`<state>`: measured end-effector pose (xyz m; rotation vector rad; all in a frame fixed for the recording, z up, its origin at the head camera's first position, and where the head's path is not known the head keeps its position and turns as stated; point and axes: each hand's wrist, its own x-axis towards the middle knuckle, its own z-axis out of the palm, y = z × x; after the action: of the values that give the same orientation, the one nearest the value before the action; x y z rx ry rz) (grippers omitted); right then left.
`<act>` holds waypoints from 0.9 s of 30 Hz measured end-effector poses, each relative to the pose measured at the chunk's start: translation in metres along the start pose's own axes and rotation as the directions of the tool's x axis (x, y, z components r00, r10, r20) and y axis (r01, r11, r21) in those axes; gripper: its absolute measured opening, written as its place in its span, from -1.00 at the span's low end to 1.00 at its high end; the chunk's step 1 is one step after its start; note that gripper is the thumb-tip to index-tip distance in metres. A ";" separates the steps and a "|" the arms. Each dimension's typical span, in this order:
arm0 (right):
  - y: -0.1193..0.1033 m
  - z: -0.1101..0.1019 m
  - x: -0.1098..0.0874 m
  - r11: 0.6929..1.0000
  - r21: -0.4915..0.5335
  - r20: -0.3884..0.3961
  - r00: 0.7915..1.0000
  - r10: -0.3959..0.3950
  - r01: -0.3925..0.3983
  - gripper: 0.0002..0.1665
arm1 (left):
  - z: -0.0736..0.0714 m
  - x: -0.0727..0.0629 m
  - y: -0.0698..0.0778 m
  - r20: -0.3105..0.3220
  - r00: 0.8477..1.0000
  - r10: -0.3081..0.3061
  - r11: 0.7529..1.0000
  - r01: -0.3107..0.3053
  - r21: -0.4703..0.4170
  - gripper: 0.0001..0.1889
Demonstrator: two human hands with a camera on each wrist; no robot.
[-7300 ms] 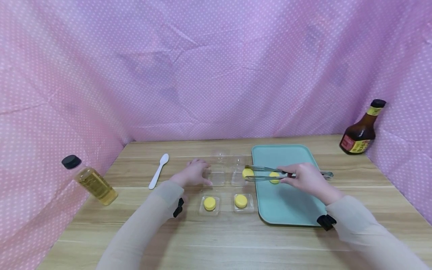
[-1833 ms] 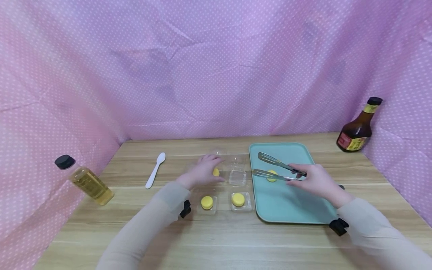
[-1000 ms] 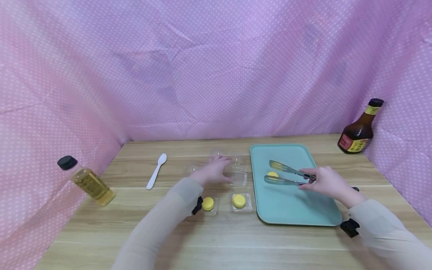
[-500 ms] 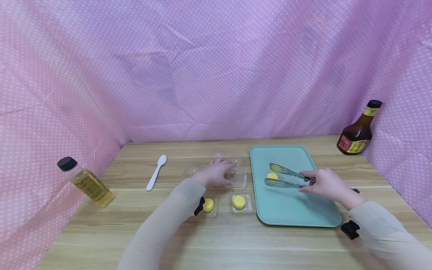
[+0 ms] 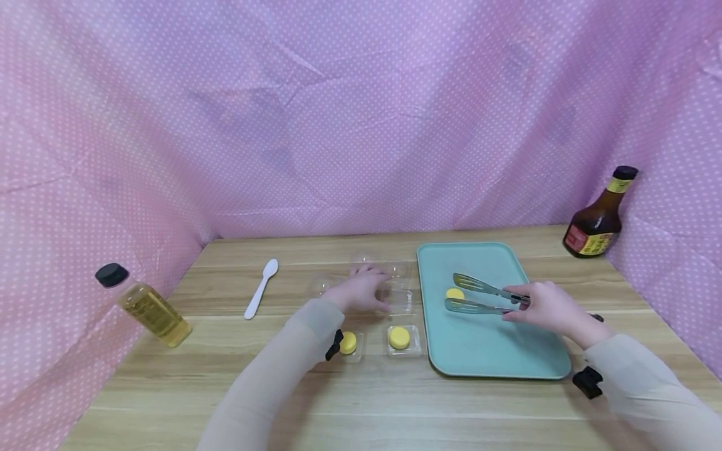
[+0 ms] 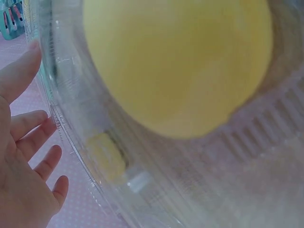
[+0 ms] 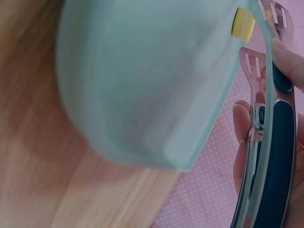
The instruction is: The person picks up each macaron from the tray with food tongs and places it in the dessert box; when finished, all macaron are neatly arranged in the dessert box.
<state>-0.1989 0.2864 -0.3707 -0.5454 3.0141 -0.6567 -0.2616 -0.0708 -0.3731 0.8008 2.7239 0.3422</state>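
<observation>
My right hand grips a pair of metal tongs over the green tray. The tongs' jaws stand apart, one on either side of a yellow macaron on the tray. In the right wrist view, this macaron shows a paler middle band, with the tongs nearby. My left hand reaches across the back clear plastic boxes, beside the back right box. In the left wrist view, the left hand's loosely spread fingers lie at a clear plastic edge; whether they touch it is unclear.
Two front clear boxes hold yellow macarons, the left one and the right one. A white spoon and an oil bottle are at the left. A brown sauce bottle stands back right.
Earlier the tongs held a macaron over the back right box; now they straddle the tray's macaron, having moved right. My left hand has also shifted right. Over the last half second, little has moved.
</observation>
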 end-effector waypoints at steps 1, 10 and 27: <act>0.001 0.000 0.000 1.000 -0.001 0.005 1.000 0.003 -0.003 -0.29 | 0.000 0.000 0.000 -0.003 1.000 0.000 1.000 0.000 0.002 -0.17; 0.006 0.002 0.003 1.000 -0.016 0.040 0.999 -0.001 0.002 -0.27 | 0.002 0.001 -0.001 -0.025 1.000 -0.007 1.000 0.007 -0.018 -0.17; 0.013 0.003 0.006 1.000 -0.012 0.063 0.998 -0.009 0.009 -0.31 | 0.001 0.000 0.002 -0.023 0.999 -0.027 0.998 0.026 -0.049 -0.15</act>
<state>-0.2084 0.2945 -0.3786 -0.5694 2.9608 -0.6090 -0.2606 -0.0687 -0.3737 0.7518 2.7336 0.4132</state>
